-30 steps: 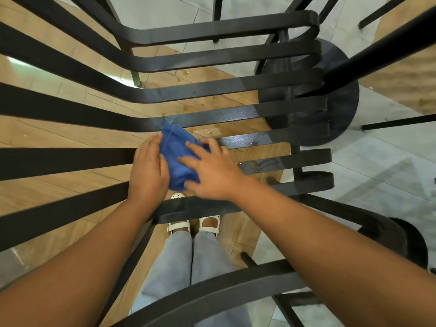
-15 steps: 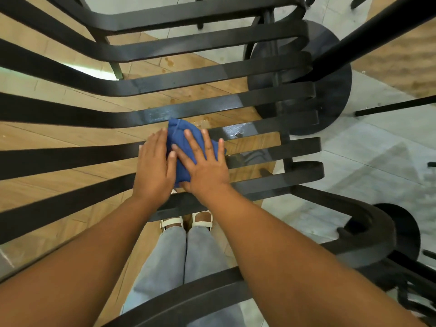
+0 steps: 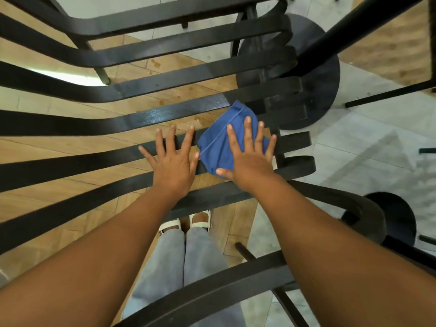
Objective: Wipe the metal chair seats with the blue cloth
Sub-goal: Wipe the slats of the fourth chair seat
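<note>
A black metal chair seat [image 3: 165,115] made of long curved slats fills the view below me. The folded blue cloth [image 3: 218,142] lies on the slats near the seat's right end. My right hand [image 3: 250,159] presses flat on the cloth with its fingers spread and straight. My left hand [image 3: 172,161] rests flat on bare slats just left of the cloth, fingers spread, not touching it. Wet sheen shows on the slat beyond my left hand.
A round black table base [image 3: 318,74] and its post stand just past the seat's right end. A curved chair rail [image 3: 212,291] crosses near my legs. Another dark base [image 3: 398,223] sits at lower right. Wood and grey tile floor shows between the slats.
My right hand has slid the cloth to the right along the slats. My left hand has come off the cloth and now lies flat on bare metal.
</note>
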Action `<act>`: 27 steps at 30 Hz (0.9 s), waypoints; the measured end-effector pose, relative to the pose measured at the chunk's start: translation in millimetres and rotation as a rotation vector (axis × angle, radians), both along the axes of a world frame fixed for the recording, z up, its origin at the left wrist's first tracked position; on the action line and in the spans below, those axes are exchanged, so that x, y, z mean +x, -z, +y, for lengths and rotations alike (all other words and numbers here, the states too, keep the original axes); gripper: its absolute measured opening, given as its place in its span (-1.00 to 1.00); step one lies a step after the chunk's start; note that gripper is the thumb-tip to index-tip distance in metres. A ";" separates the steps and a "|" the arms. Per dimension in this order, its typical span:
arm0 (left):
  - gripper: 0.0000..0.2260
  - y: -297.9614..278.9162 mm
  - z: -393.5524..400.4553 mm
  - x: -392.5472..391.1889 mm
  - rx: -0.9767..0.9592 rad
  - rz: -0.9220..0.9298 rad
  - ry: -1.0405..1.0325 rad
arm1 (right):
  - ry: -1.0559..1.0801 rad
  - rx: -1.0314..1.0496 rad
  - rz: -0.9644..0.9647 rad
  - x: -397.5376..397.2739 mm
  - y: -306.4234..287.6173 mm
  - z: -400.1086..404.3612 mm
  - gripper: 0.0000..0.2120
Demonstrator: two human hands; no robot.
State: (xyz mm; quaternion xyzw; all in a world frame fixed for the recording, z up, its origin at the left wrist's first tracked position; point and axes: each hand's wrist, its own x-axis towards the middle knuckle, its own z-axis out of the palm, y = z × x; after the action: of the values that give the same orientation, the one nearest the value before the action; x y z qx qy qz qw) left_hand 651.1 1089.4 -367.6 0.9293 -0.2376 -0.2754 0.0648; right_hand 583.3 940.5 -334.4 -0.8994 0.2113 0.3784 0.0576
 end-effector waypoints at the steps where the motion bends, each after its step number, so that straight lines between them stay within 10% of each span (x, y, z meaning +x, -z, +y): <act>1: -0.52 1.5 -2.9 -0.7 -0.023 -0.014 0.031 | 0.010 -0.006 -0.022 3.1 0.4 5.9 -0.07; 27: -0.59 9.0 -20.9 7.7 -0.012 -0.054 -0.032 | 0.451 -0.112 -0.307 6.2 21.3 -4.1 -0.22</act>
State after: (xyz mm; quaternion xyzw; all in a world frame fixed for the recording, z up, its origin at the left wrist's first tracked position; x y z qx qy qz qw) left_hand 658.8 1068.5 -376.6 0.9396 -0.2262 -0.2478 0.0684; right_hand 589.5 936.4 -355.7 -0.8783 0.4154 0.2031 0.1220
